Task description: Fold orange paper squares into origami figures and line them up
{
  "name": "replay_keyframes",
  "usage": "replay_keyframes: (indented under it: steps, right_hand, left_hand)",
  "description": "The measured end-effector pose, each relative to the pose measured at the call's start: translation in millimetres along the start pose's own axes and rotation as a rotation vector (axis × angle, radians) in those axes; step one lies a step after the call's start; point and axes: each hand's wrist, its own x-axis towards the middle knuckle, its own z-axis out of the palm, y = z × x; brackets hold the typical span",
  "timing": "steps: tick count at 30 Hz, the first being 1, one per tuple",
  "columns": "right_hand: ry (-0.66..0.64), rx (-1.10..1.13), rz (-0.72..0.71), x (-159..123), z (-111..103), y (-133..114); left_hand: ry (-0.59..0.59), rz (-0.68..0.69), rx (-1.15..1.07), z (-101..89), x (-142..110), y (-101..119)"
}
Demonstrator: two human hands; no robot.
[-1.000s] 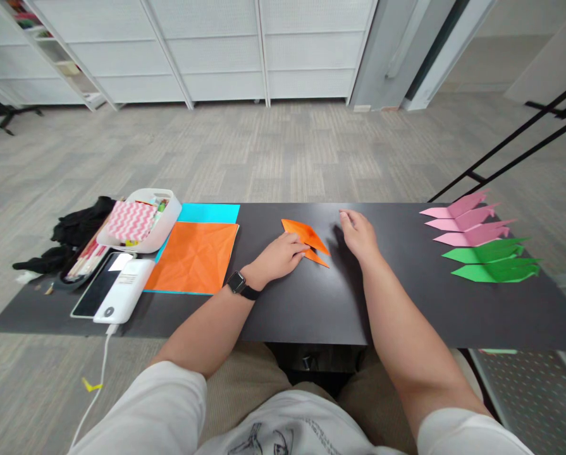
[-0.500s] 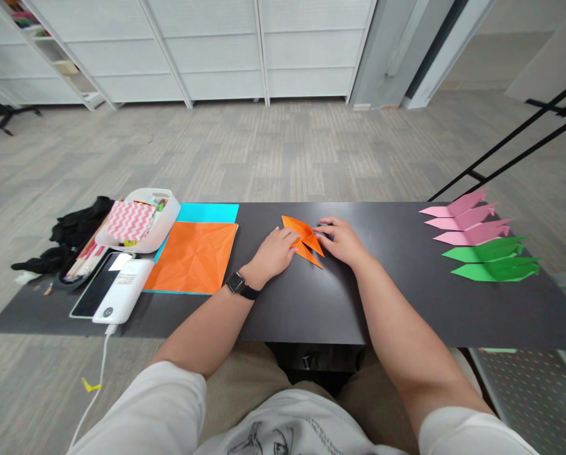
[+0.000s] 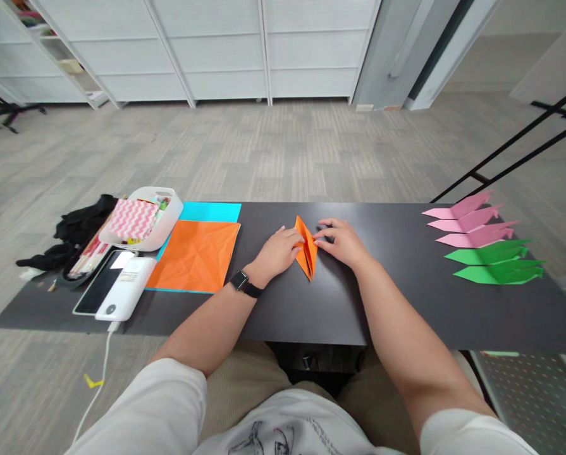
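A folded piece of orange paper point(image 3: 306, 256) lies on the dark table between my hands. It is a narrow diamond with a split down its near half, its long axis pointing roughly away from me. My left hand point(image 3: 283, 251), below a black wristwatch, closes its thumb and fingers on the paper's left edge. From the other side, my right hand point(image 3: 342, 242) has its fingertips curled against the right edge. The undersides of the paper are hidden.
At left, an orange sheet point(image 3: 195, 256) lies on blue paper point(image 3: 211, 211), beside a white bin point(image 3: 165, 227), a white power bank point(image 3: 126, 287), a phone point(image 3: 95, 292) and black cloth point(image 3: 86, 218). Folded pink point(image 3: 477, 235) and green papers point(image 3: 496, 273) line the right side.
My right hand has come in from the right to the orange paper's edge. The paper has turned to point more toward me and has become narrower.
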Motion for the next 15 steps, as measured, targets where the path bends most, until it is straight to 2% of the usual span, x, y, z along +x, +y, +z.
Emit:
replay_keyframes:
  steps: [7,15]
  right_hand:
    - [-0.01,-0.023,0.033,-0.6,2.7,-6.9]
    - [-0.017,-0.065,0.037,-1.4,4.0,-10.3]
  left_hand:
    - [0.023,-0.08,0.103,1.4,-0.3,-0.7]
    - [0.022,-0.104,0.108,-2.4,0.0,4.4]
